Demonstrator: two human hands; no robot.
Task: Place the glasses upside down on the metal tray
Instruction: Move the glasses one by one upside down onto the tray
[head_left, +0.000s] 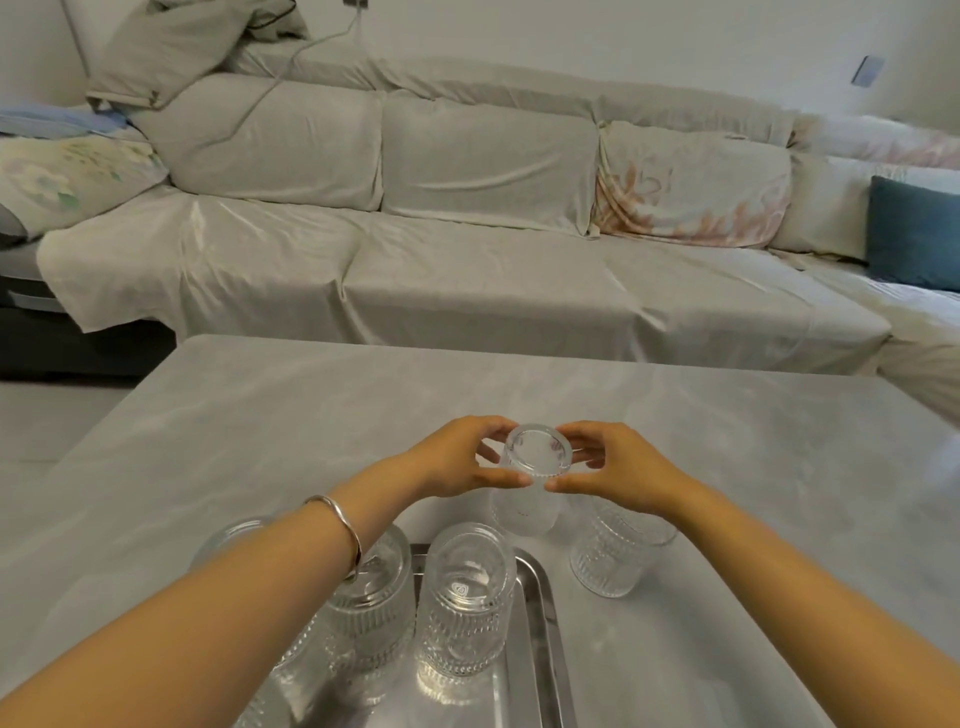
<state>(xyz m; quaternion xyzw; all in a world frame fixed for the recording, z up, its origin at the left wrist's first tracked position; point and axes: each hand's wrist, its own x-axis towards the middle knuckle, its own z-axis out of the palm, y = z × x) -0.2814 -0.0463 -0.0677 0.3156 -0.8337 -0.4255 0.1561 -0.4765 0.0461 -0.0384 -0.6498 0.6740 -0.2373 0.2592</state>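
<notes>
We turn another glass over above the table.

Left to right: two clear ribbed glasses (370, 603) (466, 597) stand inverted on the shiny rimmed metal tray (540, 623); our left hand (457, 460) and right hand (613, 467) both close around a smooth clear glass (527, 480), base up, held beyond the tray's far edge. A ribbed upright glass (610, 556) waits right, on the grey table (753, 467). Next, we judge, lower it onto the tray's bare near-right strip, clear of rim and neighbours.

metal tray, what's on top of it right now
Two ribbed glasses stand upside down on the metal tray. A third, at its left, is mostly hidden by the left forearm, so its footing is unclear.
</notes>
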